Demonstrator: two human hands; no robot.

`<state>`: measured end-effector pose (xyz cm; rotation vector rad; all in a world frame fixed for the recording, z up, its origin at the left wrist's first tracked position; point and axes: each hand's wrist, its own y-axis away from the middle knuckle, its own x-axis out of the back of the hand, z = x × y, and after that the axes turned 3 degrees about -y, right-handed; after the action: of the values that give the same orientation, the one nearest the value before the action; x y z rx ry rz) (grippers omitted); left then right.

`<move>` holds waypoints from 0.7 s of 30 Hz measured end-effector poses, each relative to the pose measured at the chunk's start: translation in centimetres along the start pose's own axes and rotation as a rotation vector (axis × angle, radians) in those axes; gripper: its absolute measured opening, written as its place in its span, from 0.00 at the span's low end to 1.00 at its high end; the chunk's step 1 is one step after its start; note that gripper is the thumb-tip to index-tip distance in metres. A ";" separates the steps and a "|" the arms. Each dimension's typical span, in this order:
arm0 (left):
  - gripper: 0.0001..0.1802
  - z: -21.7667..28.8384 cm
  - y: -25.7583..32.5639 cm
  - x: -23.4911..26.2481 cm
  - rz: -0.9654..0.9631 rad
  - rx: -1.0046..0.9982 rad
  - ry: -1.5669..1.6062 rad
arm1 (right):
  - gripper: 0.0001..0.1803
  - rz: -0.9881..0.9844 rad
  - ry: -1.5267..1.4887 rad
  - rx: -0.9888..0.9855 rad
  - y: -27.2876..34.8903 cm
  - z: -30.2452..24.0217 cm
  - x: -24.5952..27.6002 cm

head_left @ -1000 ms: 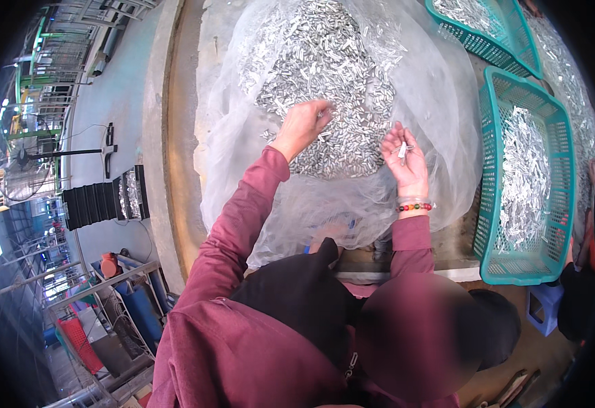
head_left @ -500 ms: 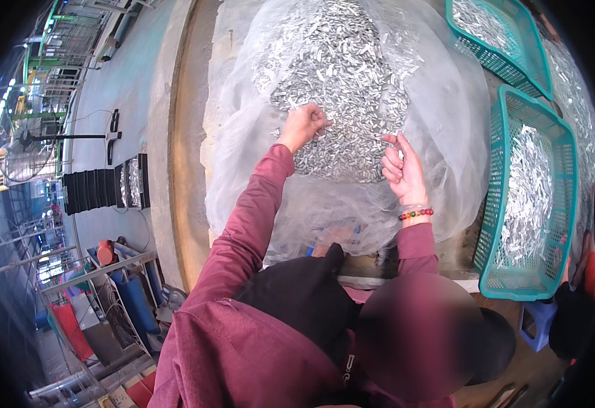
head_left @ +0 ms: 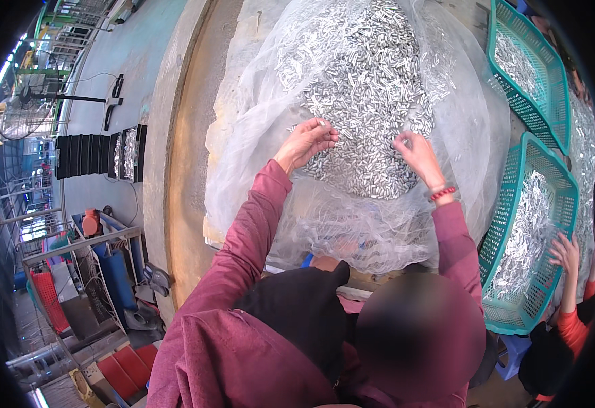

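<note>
A wide pile of small silver metal pieces [head_left: 369, 81] lies spread on a sheer white mesh sheet [head_left: 478, 146]. Over the pile's left side is my left hand [head_left: 306, 144], its fingers bent and pressed together. A small shiny piece seems to show at its fingertips. My right hand [head_left: 420, 160], with a red bead bracelet [head_left: 442, 194] at its wrist, hangs over the right part of the pile. Its thumb and fingers are pinched together; whatever they hold is too small to make out.
Two teal plastic baskets [head_left: 501, 262] with silver pieces stand on the right. Another person's hand [head_left: 567, 254] rests at the nearer one's rim. Along the left runs a concrete ledge [head_left: 165, 136]; beyond it are black trays [head_left: 83, 156] and a fan.
My right hand has turned palm down and its fingers have closed inward over the pile. My left hand has shifted slightly. The other person's hand has come to the basket.
</note>
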<state>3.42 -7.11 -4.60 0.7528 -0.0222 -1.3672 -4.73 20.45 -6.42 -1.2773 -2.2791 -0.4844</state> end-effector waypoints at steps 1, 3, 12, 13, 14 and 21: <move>0.09 -0.2 -0.2 0.2 0.016 0.004 -0.049 | 0.11 0.048 0.060 0.026 -0.9 -0.4 -0.4; 0.10 -0.9 -0.6 0.5 0.004 0.003 -0.138 | 0.12 0.061 0.223 0.025 -2.3 -1.3 -2.0; 0.12 -7.7 -2.3 -1.3 0.241 -0.409 -1.872 | 0.16 -0.142 0.481 0.012 -2.6 -1.5 -9.1; 0.14 -7.6 -2.4 -1.3 0.203 -0.325 -1.833 | 0.15 -0.168 0.459 0.057 -2.2 -1.4 -9.0; 0.15 -7.1 -2.4 -1.3 0.183 -0.266 -1.788 | 0.14 -0.221 0.437 0.069 -1.7 -1.3 -8.7; 0.13 -1.6 -0.2 -2.0 0.049 0.162 -0.495 | 0.19 -0.112 0.138 -0.127 -0.1 -0.6 -3.6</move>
<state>3.47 -4.54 -5.15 0.5265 -0.5434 -1.4876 -3.03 17.59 -7.92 -1.1405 -2.2415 -0.7441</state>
